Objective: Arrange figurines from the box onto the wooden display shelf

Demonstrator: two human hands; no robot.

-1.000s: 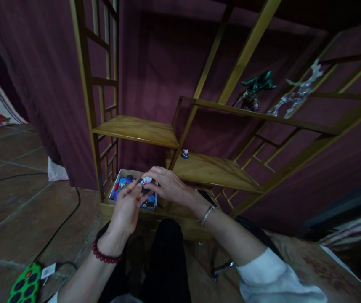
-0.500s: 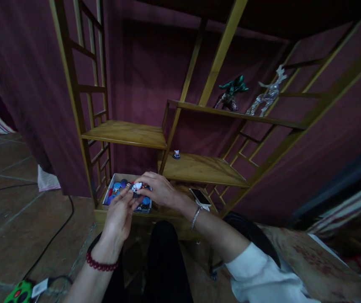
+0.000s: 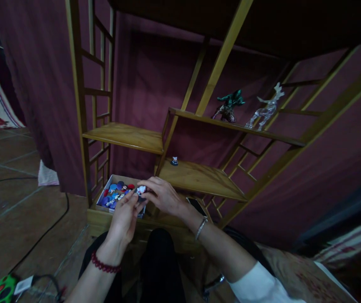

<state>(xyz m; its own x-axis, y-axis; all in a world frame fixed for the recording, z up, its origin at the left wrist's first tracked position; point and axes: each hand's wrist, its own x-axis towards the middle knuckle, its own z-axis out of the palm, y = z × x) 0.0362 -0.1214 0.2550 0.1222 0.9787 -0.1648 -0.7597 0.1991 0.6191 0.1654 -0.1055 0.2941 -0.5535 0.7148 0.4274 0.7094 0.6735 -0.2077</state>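
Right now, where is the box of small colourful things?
In the head view, the box is left of centre, on the cabinet's bottom ledge, below the left shelf, partly hidden behind the left hand.

Toys in box, figurine on shelf, box at left

A dark red bead bracelet circles the left wrist: round, evenly sized, glossy beads in a single strand. The left forearm is bare both above and below this bracelet, and the left grip is bare too. Well to the right of the bracelet, a narrow silver bangle shines on the right wrist, behind a bare right grip. Farther right of the bracelet is a loose white sleeve, ending near the elbow. Plain black trousers show beside and beneath the bracelet.
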